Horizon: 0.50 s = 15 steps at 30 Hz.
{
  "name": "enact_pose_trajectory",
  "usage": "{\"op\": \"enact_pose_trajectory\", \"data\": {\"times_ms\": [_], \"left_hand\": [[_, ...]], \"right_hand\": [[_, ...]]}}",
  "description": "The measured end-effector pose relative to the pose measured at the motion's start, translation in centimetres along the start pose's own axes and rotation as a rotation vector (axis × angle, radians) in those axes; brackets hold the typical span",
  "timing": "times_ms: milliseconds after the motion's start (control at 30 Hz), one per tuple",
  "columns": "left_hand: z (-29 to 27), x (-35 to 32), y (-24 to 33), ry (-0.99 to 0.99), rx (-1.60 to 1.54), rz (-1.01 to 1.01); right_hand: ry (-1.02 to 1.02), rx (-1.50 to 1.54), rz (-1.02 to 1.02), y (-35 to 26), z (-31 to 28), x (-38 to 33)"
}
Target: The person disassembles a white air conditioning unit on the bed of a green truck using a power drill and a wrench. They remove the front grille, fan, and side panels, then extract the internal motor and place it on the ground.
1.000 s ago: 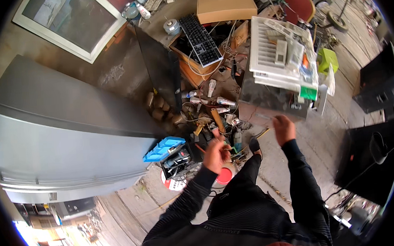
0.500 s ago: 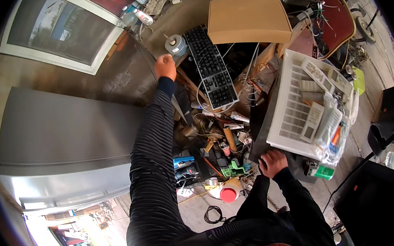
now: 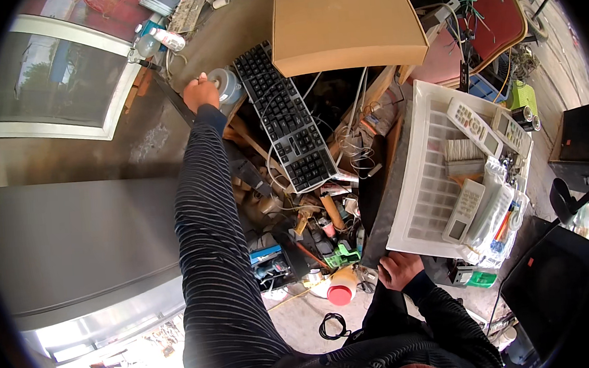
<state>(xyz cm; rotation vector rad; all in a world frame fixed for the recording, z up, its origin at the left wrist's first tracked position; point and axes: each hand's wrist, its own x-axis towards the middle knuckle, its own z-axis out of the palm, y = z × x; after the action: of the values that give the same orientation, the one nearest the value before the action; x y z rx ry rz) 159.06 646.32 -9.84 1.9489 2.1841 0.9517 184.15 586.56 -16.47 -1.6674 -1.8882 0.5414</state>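
Observation:
My left hand [image 3: 201, 94] is stretched far forward, its fingers curled, against the near left side of a round grey-blue tub [image 3: 228, 88]. Whatever its fingers grip, if anything, is hidden. Just right of the tub a black computer keyboard [image 3: 285, 117] lies slanted across the opening of a wooden frame. My right hand [image 3: 399, 270] is closed at the near corner of a dark board [image 3: 377, 241], below a white compartment tray [image 3: 412, 170]. In that tray lie a remote control [image 3: 474, 127], a white handheld device [image 3: 463, 211] and plastic-wrapped items.
A brown cardboard box [image 3: 347, 25] stands beyond the keyboard. Below the frame sits a jumble of tools and tubes, with a red-lidded jar [image 3: 341, 288] at its near side. A grey cabinet [image 3: 86, 244] stands left, under a framed window pane [image 3: 48, 74]. Loose cables [image 3: 356, 150] hang mid-frame.
The whole view has shifted, so most things sit farther left. My left hand has come up against the tub and covers part of it. My right hand stays at the board's corner.

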Motion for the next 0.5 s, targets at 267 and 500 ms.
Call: {"op": "enact_pose_trajectory", "data": {"times_ms": [267, 500], "left_hand": [[-7.7, -6.7, 0.7, 0.135, -0.449, -0.015], [-21.4, -15.4, 3.6, -0.023, -0.430, 0.176]], "right_hand": [[0.013, 0.037, -0.016, 0.0, -0.3, 0.3], [0.068, 0.007, -0.060, -0.4, -0.6, 0.2]]}}
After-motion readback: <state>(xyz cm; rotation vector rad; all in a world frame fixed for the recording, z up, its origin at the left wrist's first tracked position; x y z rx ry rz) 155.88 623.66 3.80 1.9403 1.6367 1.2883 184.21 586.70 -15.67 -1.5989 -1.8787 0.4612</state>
